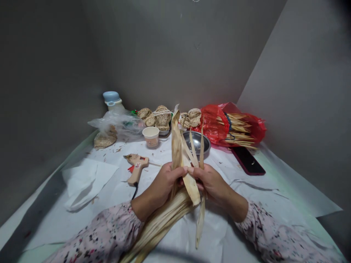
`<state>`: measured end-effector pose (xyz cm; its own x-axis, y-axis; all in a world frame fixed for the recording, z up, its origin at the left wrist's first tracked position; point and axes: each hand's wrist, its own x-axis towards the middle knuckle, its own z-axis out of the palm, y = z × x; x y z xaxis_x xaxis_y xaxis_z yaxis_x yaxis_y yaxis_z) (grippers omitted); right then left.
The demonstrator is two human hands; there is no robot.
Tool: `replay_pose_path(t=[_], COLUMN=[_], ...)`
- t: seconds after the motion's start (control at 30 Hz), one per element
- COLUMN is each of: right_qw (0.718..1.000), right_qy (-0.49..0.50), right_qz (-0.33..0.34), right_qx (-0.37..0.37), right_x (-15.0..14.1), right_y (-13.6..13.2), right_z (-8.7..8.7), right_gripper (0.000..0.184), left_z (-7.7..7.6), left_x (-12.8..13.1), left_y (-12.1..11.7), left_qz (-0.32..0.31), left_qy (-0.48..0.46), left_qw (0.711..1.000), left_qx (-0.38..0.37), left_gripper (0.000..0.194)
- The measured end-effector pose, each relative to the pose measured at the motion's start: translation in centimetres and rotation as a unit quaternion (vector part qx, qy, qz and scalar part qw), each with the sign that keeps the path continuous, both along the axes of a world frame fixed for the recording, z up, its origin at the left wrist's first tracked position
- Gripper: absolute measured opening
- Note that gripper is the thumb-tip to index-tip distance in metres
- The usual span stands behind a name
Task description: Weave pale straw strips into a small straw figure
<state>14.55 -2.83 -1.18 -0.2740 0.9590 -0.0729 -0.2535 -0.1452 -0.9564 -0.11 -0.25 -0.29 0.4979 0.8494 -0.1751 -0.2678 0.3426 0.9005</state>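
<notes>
So, dried husks [177,146] pt up, long axis vert.

Nothing here can really be read, tbh. Going clockwise from the left hand [161,182], the paper cup [150,136] at about 12 o'clock has some print around its lower half, but it's way too small and blurry to make out. The hot glue gun [136,168] at around 10 o'clock has a dark patch on its body that might be a label, and I can't read a thing on it. The red plastic bag [211,124] at 2 o'clock shows no legible lettering either.
</notes>
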Motion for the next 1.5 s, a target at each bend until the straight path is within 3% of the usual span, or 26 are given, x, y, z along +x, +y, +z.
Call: replay_pose_path(t=[0.2,0.5,0.73,1.0,1.13,1.3,1.5], right_qw=[1.0,0.996,0.996,0.996,0.996,0.995,0.99], right_qy=[0.01,-0.03,-0.054,0.006,0.013,0.005,0.083], right_qz=[0.0,-0.081,-0.073,-0.088,-0.083,-0.095,-0.11], right_qx=[-0.005,-0.008,0.004,0.001,0.0,0.004,0.012], right_x=[-0.1,-0.1,0.0,-0.1,-0.1,-0.1,0.4], right_y=[0.0,0.3,0.3,0.2,0.4,0.5,0.5], right_z=[0.3,-0.4,-0.8,-0.9,-1.0,-1.0,-0.1], right_gripper=[0.032,0.028,0.024,0.024,0.033,0.03,0.024], left_z=[-0.2,-0.2,-0.9,-0.6,-0.4,-0.3,-0.9], left_x=[-0.1,0.2,0.1,0.1,0.1,0.2,0.1], left_y=[0.0,0.5,0.7,0.6,0.7,0.7,1.1], left_qz=[0.008,0.013,0.004,0.028,0.052,0.044,0.081], left_qy=[0.003,0.045,0.082,0.083,0.109,0.097,0.114], left_qw=[1.0,0.998,0.995,0.994,0.99,0.992,0.988], left_qx=[0.02,0.043,0.063,0.065,0.078,0.068,0.071], left_gripper=[0.027,0.024,0.02,0.026,0.031,0.026,0.019])
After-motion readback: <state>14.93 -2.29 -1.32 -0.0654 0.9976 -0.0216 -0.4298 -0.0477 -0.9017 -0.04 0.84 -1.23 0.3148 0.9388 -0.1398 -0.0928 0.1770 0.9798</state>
